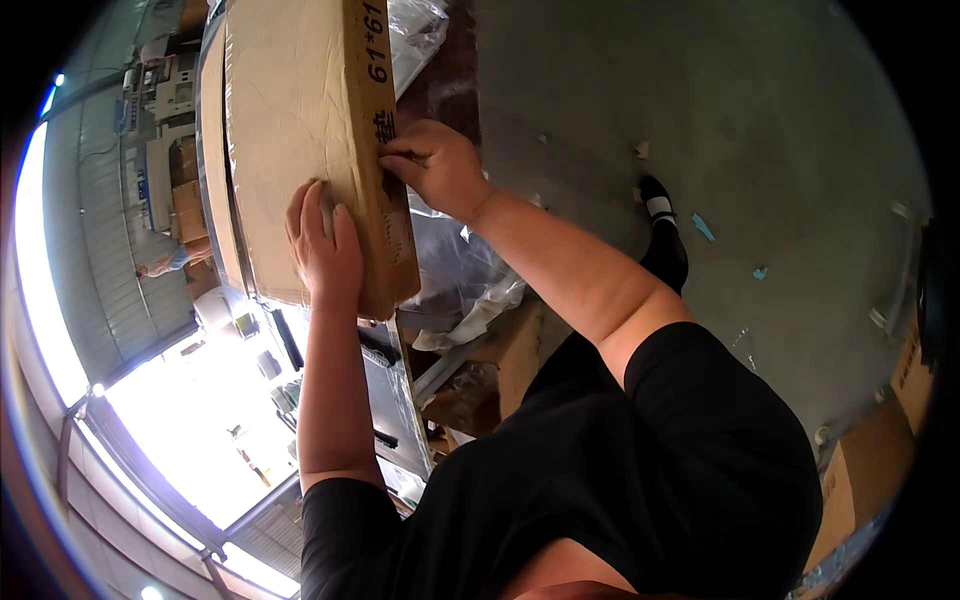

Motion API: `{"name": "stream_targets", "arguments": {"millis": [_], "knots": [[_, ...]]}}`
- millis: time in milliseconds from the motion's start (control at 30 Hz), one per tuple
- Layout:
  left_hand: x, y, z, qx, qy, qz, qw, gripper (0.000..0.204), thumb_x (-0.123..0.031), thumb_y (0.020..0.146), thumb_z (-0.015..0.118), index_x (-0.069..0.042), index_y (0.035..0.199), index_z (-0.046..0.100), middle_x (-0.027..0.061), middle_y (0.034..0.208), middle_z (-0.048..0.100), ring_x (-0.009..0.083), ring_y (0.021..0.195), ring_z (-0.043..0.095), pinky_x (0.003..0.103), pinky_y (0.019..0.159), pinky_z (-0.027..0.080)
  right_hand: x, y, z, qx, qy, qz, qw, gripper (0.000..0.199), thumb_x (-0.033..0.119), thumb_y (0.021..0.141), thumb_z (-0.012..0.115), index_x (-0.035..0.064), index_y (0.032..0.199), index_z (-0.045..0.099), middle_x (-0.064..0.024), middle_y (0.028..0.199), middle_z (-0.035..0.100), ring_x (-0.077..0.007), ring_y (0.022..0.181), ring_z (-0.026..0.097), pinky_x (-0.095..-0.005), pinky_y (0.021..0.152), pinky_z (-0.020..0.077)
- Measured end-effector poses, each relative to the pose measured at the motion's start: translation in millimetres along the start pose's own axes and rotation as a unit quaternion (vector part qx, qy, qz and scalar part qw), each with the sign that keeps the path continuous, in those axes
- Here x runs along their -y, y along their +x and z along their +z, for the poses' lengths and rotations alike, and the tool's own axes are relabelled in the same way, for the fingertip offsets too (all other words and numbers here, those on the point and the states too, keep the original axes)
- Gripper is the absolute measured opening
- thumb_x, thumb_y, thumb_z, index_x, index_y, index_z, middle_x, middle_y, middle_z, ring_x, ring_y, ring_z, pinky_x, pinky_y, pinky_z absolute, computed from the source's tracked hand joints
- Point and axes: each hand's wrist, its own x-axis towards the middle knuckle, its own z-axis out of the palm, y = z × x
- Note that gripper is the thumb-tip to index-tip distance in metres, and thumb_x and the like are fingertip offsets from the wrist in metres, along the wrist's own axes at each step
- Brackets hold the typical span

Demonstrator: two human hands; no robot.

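Observation:
A long, flat brown cardboard box (290,120) with dark printing along its side stands in front of me. My left hand (328,245) lies on the box's broad face near its lower end, with the fingers spread and touching the cardboard. My right hand (440,168) is at the printed narrow side, thumb and forefinger pinched together against it. Whatever is between those fingertips is too small to make out. Clear plastic wrap (450,265) lies crumpled below and beside the right hand.
Open cardboard (520,350) and a metal frame edge (440,375) stand close by my body. Blue scraps (703,227) litter the grey floor to the right. Cartons (860,470) stand at the lower right. Far left, another person (178,260) is near stacked boxes.

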Motion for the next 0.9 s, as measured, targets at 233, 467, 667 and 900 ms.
{"name": "stream_targets", "arguments": {"millis": [233,467,667,900], "knots": [[-1.5,-0.2,-1.4,0.005,-0.012,-0.003,1.0,0.039,-0.014,0.093,0.054,0.002,0.128,0.057,0.0181,0.135,0.053,0.036,0.127,0.049,0.043,0.108,0.038,-12.9,1.3,9.0,-0.018,0.008,-0.08,0.997,0.016,0.011,0.08,0.078,0.0059,0.095,0.075,-0.0108,0.092,0.069,-0.0266,0.086,0.066,-0.0348,0.075,0.0533],[-2.2,-1.2,-2.1,0.005,-0.03,0.001,1.0,0.038,-0.01,0.091,0.054,0.003,0.127,0.056,0.0192,0.135,0.053,0.0361,0.127,0.049,0.044,0.109,0.037,-14.7,25.3,-6.8,0.098,0.057,-0.027,0.993,0.017,0.011,0.078,0.08,0.0049,0.092,0.073,-0.0086,0.092,0.067,-0.0233,0.086,0.064,-0.0335,0.077,0.0519],[-1.4,0.4,-1.7,0.005,-0.043,0.0,0.999,0.039,-0.009,0.09,0.055,0.003,0.127,0.056,0.0188,0.135,0.052,0.0357,0.127,0.049,0.043,0.109,0.037,-23.7,37.6,-11.2,0.187,0.122,0.024,0.974,0.017,0.011,0.077,0.081,0.0045,0.089,0.071,-0.0063,0.089,0.065,-0.019,0.086,0.062,-0.0313,0.077,0.0502],[-1.9,-0.3,-2.0,0.013,-0.046,-0.01,0.999,0.039,-0.008,0.09,0.055,0.003,0.128,0.056,0.019,0.136,0.052,0.0359,0.127,0.048,0.043,0.109,0.037,-23.2,22.6,-10.5,0.132,0.108,-0.05,0.984,0.014,0.008,0.08,0.078,0.0039,0.086,0.066,-0.0077,0.092,0.065,-0.0234,0.088,0.062,-0.0339,0.079,0.0503]]}}
